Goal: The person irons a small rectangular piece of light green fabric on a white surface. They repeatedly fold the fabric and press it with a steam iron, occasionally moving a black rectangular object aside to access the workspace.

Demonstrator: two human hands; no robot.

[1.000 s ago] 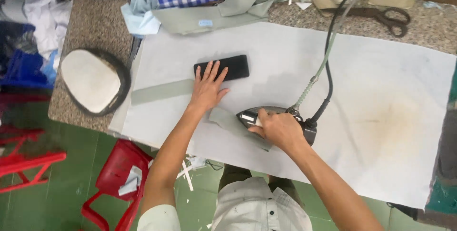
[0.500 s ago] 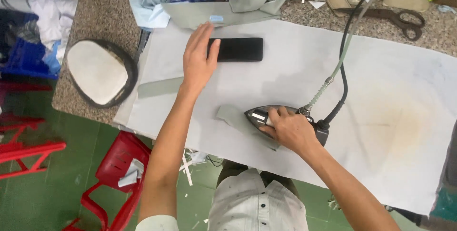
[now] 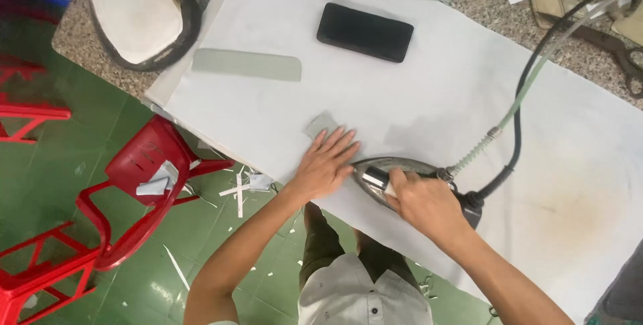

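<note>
Head view: the right hand [image 3: 423,203] has its grip closed around the handle of the iron [image 3: 402,176], which sits flat on the white cloth [image 3: 469,97] near the front edge of the surface [image 3: 495,14]. The left hand [image 3: 326,162] lies open and flat, fingers spread, pressing a small grey-green fabric piece [image 3: 321,124] just left of the iron's tip; its fingertips almost touch the iron. A black cord [image 3: 519,114] and a pale hose run from the iron's rear toward the back right corner. A long grey-green strip [image 3: 246,65] lies near the cloth's left edge, with a black phone [image 3: 365,32] farther back. 1 red chair [image 3: 151,171] stands on the green floor beside the front left corner.
</note>
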